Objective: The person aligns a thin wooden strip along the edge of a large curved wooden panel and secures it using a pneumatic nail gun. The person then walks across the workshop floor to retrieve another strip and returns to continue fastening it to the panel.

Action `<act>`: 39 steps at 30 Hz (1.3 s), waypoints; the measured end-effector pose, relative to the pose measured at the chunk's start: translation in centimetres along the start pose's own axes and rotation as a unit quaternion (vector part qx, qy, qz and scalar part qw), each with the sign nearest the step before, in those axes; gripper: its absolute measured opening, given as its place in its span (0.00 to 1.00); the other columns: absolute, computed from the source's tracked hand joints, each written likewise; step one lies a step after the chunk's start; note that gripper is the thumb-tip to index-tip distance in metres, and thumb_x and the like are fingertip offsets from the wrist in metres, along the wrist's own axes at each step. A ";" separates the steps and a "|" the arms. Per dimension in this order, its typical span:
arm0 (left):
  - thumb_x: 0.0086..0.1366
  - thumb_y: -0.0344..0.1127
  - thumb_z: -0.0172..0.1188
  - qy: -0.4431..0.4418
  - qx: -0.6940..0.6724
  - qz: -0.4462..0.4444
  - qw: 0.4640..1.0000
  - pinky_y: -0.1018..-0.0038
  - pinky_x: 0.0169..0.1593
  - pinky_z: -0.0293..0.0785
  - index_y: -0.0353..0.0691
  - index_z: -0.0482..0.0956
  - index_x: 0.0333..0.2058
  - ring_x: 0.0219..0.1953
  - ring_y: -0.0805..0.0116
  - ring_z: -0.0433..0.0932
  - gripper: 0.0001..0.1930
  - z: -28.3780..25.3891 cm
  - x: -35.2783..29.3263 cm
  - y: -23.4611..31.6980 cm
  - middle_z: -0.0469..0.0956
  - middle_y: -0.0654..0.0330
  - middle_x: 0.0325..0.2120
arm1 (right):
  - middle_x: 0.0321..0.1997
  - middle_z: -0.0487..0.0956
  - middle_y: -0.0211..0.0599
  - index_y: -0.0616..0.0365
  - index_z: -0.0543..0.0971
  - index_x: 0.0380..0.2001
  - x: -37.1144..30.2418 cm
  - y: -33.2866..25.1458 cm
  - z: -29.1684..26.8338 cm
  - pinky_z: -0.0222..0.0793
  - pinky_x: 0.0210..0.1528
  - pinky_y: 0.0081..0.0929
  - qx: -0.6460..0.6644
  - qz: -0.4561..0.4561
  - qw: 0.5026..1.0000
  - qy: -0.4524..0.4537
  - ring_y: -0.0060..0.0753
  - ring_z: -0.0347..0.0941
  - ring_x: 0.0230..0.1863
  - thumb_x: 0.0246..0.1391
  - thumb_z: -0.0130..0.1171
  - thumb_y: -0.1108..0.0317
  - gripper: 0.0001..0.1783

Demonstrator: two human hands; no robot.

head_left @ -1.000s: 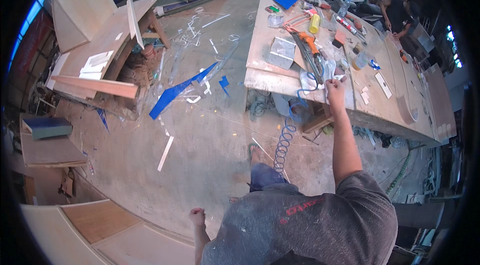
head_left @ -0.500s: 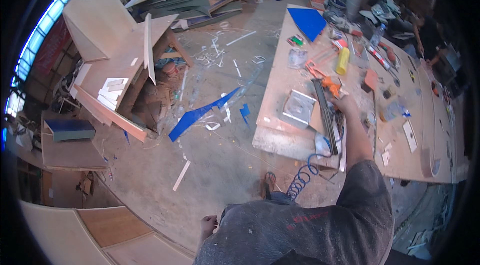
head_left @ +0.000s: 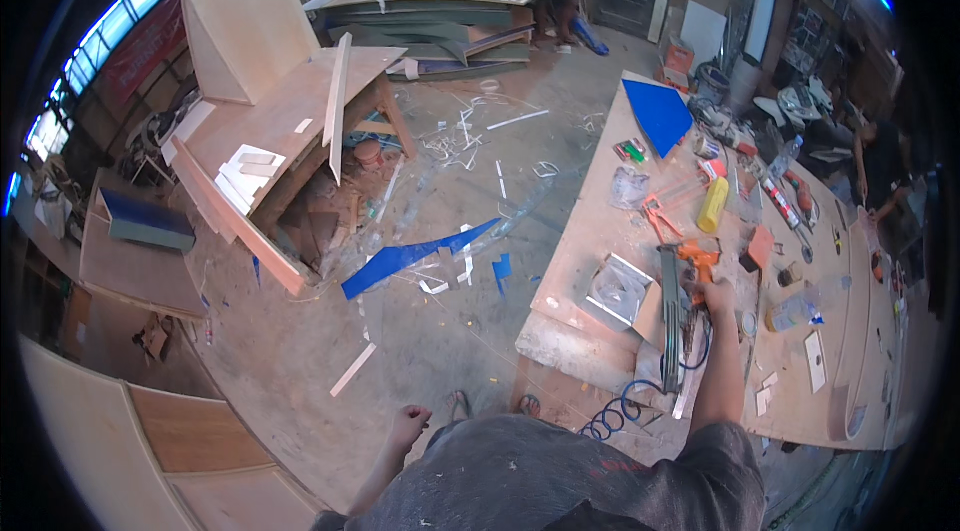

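My right hand (head_left: 716, 297) is closed round the grip of an orange nail gun (head_left: 697, 251) at the left part of the workbench (head_left: 580, 281). The gun's long dark magazine (head_left: 671, 321) points toward me, and a coiled blue air hose (head_left: 610, 419) trails off it below the bench edge. Beside the magazine lies an open box (head_left: 618, 293) with clear plastic inside. My left hand (head_left: 408, 425) hangs in the air over the floor, its fingers loosely bent and apart, nothing visible in it.
A yellow bottle (head_left: 713, 205), an orange clamp-like tool (head_left: 660, 218) and a blue panel (head_left: 660, 117) lie farther up the bench. Left of the floor stands a wooden table (head_left: 290, 111) with boards. Blue and white offcuts (head_left: 415, 256) litter the floor. A person (head_left: 880, 166) is at the far right.
The head view has shifted, so the scene sits lower and further right. My right hand still grips the nail gun, which stands more upright. My left hand has come further into view.
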State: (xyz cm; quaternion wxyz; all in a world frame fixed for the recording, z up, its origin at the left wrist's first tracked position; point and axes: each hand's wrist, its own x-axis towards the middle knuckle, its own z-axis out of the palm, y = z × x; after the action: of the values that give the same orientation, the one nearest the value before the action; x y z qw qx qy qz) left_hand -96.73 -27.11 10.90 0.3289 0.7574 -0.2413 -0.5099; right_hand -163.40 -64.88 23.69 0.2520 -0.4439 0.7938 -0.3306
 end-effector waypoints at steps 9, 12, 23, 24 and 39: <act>0.76 0.49 0.63 -0.276 0.147 0.191 0.930 0.72 0.45 0.77 0.31 0.88 0.43 0.37 0.76 0.80 0.22 5.8 4.1 16.1 0.86 0.62 0.32 | 0.34 0.81 0.43 0.69 0.75 0.42 -14.4 -12.9 -6.3 0.76 0.35 0.36 0.069 -0.086 0.991 0.078 0.34 0.80 0.31 0.45 0.75 0.67 0.25; 0.78 0.56 0.59 -0.383 0.114 0.192 0.896 0.71 0.53 0.79 0.32 0.85 0.54 0.47 0.70 0.84 0.28 10.6 3.1 22.1 0.87 0.57 0.43 | 0.37 0.80 0.40 0.65 0.75 0.42 -19.2 -18.4 -5.8 0.73 0.44 0.32 0.046 -0.155 0.983 0.090 0.29 0.75 0.39 0.47 0.75 0.67 0.23; 0.84 0.44 0.51 -0.458 -0.357 0.273 0.767 0.63 0.62 0.79 0.35 0.71 0.65 0.58 0.65 0.81 0.22 13.7 -3.3 35.5 0.81 0.53 0.58 | 0.35 0.78 0.34 0.63 0.75 0.42 -28.6 -31.9 3.9 0.73 0.39 0.25 0.181 -0.280 0.943 0.018 0.22 0.75 0.36 0.46 0.78 0.72 0.23; 0.83 0.42 0.52 -0.437 -0.331 0.308 0.777 0.63 0.61 0.80 0.35 0.71 0.65 0.57 0.65 0.82 0.20 12.8 -3.8 36.0 0.81 0.53 0.57 | 0.35 0.78 0.34 0.64 0.75 0.42 -28.7 -32.8 4.5 0.72 0.43 0.26 0.169 -0.287 0.943 0.021 0.22 0.74 0.39 0.46 0.79 0.72 0.24; 0.78 0.74 0.40 -0.089 -0.513 0.216 0.826 0.72 0.31 0.77 0.41 0.74 0.45 0.29 0.70 0.78 0.36 8.0 -4.4 39.0 0.78 0.60 0.29 | 0.35 0.79 0.34 0.62 0.84 0.43 -27.5 -39.4 9.3 0.66 0.34 0.24 0.154 -0.351 0.915 -0.129 0.23 0.71 0.34 0.68 0.63 0.57 0.16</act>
State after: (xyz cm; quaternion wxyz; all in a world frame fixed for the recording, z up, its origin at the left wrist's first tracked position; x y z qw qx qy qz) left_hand -106.94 -52.08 40.56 0.7491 0.3594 -0.1303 -0.5411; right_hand -122.60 -58.95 50.05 0.2854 -0.6882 0.4868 -0.4561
